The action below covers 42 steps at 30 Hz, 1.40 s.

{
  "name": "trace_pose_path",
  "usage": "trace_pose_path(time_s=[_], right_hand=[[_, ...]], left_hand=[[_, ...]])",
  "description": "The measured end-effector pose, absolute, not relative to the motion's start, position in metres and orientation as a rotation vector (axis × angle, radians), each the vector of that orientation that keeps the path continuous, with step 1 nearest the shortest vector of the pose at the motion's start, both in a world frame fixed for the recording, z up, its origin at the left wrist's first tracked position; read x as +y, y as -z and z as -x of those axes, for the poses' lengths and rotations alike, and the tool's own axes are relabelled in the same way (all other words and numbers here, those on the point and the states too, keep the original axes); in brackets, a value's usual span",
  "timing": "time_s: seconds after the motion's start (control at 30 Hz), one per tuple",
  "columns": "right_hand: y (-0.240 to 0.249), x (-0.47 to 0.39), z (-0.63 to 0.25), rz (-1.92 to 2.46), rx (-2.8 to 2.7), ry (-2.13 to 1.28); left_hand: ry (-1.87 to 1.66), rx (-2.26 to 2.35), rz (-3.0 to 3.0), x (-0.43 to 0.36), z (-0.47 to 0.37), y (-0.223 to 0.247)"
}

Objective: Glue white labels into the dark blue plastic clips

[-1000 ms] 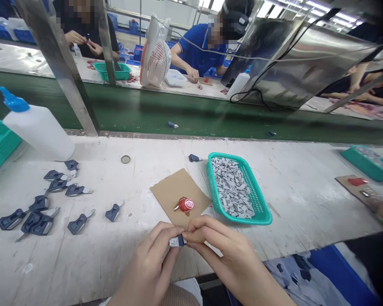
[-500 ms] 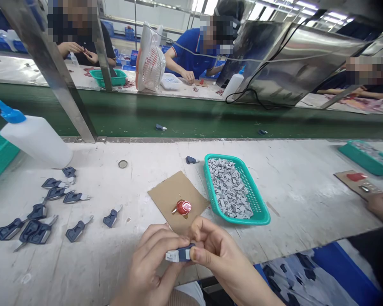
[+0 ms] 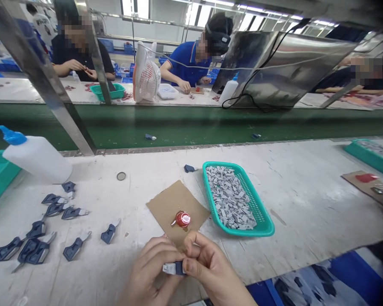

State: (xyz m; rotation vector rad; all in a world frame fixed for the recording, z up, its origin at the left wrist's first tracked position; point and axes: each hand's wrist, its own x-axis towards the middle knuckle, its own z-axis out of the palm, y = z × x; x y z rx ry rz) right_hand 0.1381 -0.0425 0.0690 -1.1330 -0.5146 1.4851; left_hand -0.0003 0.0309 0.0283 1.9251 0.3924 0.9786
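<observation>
My left hand [image 3: 158, 267] is closed on a small dark blue part with a light grey end [image 3: 172, 268], low in the middle of the view. The fingers of my right hand [image 3: 206, 267] pinch the same part from the right. Just beyond my hands lies a square of brown cardboard [image 3: 166, 204] with a glossy red blob [image 3: 182, 219] on it. To its right stands a green basket [image 3: 264, 219] filled with small grey pieces. Several dark blue parts with grey tips [image 3: 72, 250] lie at the left, and a single one [image 3: 189, 168] lies behind the cardboard.
A white bottle with a blue nozzle [image 3: 38, 157] leans beside a metal post at the left. A bottle cap [image 3: 121, 176] lies nearby. Beyond the green belt [image 3: 185, 121], people work. A blue bin [image 3: 354, 272] sits low at the right.
The view has tilted up slightly, so the table things appear lower. Both hands still hold the part, and more of its dark body is covered by my right fingers.
</observation>
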Motion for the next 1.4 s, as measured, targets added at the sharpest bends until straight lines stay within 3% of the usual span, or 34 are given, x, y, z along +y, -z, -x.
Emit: trace_pose_path(time_s=[0.13,0.27,0.43,0.5,0.73,0.97,1.2,1.4], right_hand=[[-0.062,-0.042,-0.143,1.202,-0.649,-1.448],[-0.073,-0.042,-0.183,1.367,-0.916,-1.283],[-0.082,-0.023,-0.283,2.027,-1.269,-0.311],[-0.075,-0.008,-0.319,2.170,-1.404,-0.099],[-0.049,0.022,-0.357,2.138,-1.728,-0.033],[-0.053,0.016,-0.367,1.971,-1.935,-0.070],[-0.076,-0.021,-0.321,1.839,-1.671,-0.221],[-0.074,-0.032,-0.252,1.726,-1.704,-0.498]], left_hand=[[-0.936,0.469,-1.890,0.035,0.002,-0.021],[-0.838,1.038,-1.732,0.050,0.017,-0.012],[-0.641,1.311,-1.740,0.074,0.033,-0.008],[-0.632,1.337,-1.815,0.079,0.034,-0.005],[-0.509,1.340,-2.285,0.097,0.030,-0.003],[-0.495,1.370,-2.535,0.199,-0.032,-0.056],[-0.508,1.506,-2.393,0.343,-0.091,-0.049],[-0.663,1.517,-2.030,0.363,-0.076,-0.040]])
